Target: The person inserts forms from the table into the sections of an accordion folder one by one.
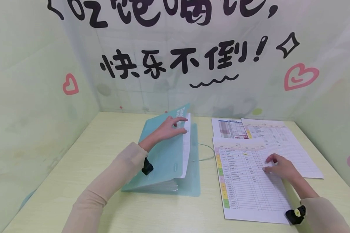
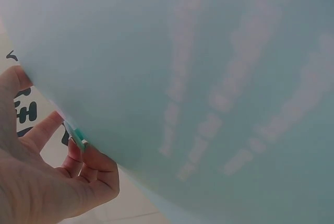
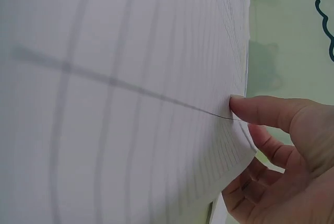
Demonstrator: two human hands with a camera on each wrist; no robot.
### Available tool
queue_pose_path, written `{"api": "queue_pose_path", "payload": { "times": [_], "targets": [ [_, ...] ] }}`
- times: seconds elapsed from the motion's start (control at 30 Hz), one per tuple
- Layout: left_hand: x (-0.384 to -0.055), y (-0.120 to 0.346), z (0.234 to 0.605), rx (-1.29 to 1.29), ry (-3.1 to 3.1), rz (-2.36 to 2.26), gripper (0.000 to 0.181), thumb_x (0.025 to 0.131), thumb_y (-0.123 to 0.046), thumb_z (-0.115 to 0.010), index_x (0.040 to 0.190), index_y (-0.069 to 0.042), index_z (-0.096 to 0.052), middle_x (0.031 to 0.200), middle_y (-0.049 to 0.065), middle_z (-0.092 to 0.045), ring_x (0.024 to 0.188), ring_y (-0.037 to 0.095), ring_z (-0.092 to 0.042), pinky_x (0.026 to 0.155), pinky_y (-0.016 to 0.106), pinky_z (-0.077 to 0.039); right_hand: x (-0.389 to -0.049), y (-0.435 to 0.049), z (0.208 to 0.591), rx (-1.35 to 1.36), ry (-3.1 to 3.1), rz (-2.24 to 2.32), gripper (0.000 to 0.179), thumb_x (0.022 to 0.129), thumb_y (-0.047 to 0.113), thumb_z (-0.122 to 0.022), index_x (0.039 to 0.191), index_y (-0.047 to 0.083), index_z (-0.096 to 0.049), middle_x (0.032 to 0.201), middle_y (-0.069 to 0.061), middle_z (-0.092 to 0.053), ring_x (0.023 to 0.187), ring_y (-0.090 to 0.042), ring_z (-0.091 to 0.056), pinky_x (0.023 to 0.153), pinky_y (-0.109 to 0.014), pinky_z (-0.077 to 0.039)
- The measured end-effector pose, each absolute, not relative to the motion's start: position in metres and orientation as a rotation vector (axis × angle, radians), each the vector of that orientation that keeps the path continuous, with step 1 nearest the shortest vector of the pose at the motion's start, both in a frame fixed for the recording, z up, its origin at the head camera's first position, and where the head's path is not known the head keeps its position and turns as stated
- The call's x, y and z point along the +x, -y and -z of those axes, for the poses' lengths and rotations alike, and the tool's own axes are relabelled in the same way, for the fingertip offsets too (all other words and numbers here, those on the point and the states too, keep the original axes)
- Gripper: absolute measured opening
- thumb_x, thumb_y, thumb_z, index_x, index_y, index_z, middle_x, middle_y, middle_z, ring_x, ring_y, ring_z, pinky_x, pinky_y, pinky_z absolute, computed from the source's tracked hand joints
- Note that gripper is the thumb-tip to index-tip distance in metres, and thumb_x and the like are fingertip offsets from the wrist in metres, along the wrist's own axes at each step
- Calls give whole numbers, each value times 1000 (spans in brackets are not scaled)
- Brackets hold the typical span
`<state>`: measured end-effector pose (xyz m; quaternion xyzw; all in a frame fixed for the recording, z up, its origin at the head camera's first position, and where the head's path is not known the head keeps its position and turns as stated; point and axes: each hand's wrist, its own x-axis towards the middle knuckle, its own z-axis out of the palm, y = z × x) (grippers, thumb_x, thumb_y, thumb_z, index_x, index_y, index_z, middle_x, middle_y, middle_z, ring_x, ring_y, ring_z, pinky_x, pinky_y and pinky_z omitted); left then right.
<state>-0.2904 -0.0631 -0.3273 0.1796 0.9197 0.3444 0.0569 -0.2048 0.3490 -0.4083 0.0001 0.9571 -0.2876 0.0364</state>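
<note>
A light-blue document folder (image 1: 160, 155) lies on the table, its front cover lifted and white pages (image 1: 186, 149) showing inside. My left hand (image 1: 169, 128) grips the cover's free edge near the top. In the left wrist view, curled fingers (image 2: 99, 169) meet that edge beside a small green piece (image 2: 79, 138). To the right lies a printed table sheet (image 1: 245, 191) with coloured cells down its left side. At its right edge my right hand (image 1: 282, 168) pinches the paper, the thumb (image 3: 266, 110) on the ruled face and the other fingers behind, the sheet bending there.
Behind the pinched sheet lie another printed sheet (image 1: 297, 152) and a partly covered page with a dark table (image 1: 217, 124). An elastic cord (image 1: 208, 147) loops out from the folder's right side. Fabric walls with black lettering (image 1: 183, 60) enclose the tabletop (image 1: 99, 145).
</note>
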Motion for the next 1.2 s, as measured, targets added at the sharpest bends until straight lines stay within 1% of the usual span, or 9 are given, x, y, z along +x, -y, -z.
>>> {"api": "queue_pose_path", "payload": {
  "times": [0.07, 0.13, 0.23, 0.43, 0.6, 0.77, 0.93, 1.13, 1.2],
  "targets": [
    [-291, 63, 327, 551, -2789, -1048, 48, 82, -37, -56, 128, -25, -47, 105, 6, -41, 95, 19, -39, 71, 33, -38, -204, -349, 409, 2, -2925, 889, 24, 75, 17, -66, 87, 2, -52, 78, -10, -46, 72, -25, -41, 59, -33, -29],
    [-291, 63, 328, 557, -2790, -1052, 48, 82, -36, -56, 127, -24, -47, 105, 6, -41, 95, 19, -39, 71, 34, -38, -205, -350, 410, 0, -2915, 895, 19, 76, 17, -64, 85, 2, -55, 77, -8, -47, 70, -24, -41, 58, -32, -29],
    [-292, 63, 328, 558, -2789, -1062, 47, 82, -35, -57, 127, -24, -47, 105, 6, -42, 95, 20, -39, 70, 34, -38, -205, -351, 409, 1, -2894, 896, 16, 76, 14, -62, 86, 1, -59, 84, -13, -51, 72, -25, -43, 60, -32, -30],
    [-292, 64, 328, 538, -2782, -1066, 48, 82, -37, -57, 127, -25, -47, 106, 6, -41, 95, 19, -39, 71, 34, -38, -203, -355, 401, -96, -2843, 927, 25, 74, 6, -59, 97, -3, -61, 99, -22, -52, 77, -24, -48, 63, -32, -36],
    [-292, 64, 328, 529, -2785, -1055, 48, 82, -37, -57, 127, -26, -47, 107, 6, -41, 96, 19, -39, 72, 34, -38, -201, -364, 393, -193, -2774, 1042, 35, 77, 2, -56, 111, -6, -56, 111, -26, -48, 80, -22, -51, 63, -30, -38],
    [-292, 63, 329, 539, -2782, -1062, 47, 82, -34, -57, 127, -25, -47, 106, 6, -41, 96, 19, -39, 71, 34, -38, -198, -372, 379, -308, -2751, 1121, 42, 81, 2, -53, 122, -3, -48, 120, -26, -43, 83, -18, -52, 65, -26, -40],
    [-292, 64, 328, 544, -2780, -1067, 47, 82, -35, -57, 127, -25, -47, 105, 6, -41, 95, 20, -39, 71, 34, -38, -197, -375, 370, -361, -2752, 1209, 42, 84, 2, -50, 126, 0, -45, 118, -20, -44, 82, -13, -54, 66, -25, -42],
    [-292, 65, 327, 542, -2786, -1057, 47, 83, -36, -56, 128, -25, -47, 106, 7, -41, 95, 20, -39, 70, 34, -37, -197, -375, 364, -344, -2679, 1400, 44, 86, 5, -51, 129, 7, -43, 102, 0, -53, 77, -16, -58, 61, -30, -46],
    [-292, 65, 327, 543, -2789, -1056, 47, 83, -35, -56, 128, -25, -47, 106, 7, -41, 95, 20, -39, 70, 34, -38, -197, -374, 363, -317, -2650, 1458, 45, 87, 5, -51, 130, 9, -42, 98, 4, -55, 75, -17, -59, 60, -31, -46]
  ]
}}
